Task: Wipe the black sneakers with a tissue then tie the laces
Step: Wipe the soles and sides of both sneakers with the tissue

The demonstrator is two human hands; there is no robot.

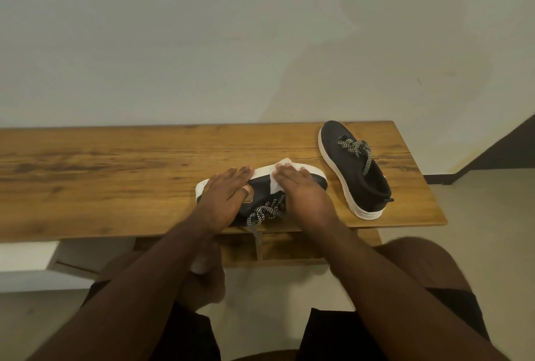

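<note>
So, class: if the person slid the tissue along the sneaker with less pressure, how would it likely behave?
The tissue looks thin and creased under the flat right hand, so it would probably bunch up. It likely weighs almost nothing and may tear on the sole edge of the sneaker, which the left hand steadies.

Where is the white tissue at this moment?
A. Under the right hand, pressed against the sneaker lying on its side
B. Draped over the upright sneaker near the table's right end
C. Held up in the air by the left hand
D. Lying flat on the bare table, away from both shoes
A. The tissue shows from under the right hand, whose straight fingers press it on the tipped sneaker; the left hand steadies that shoe.
</note>
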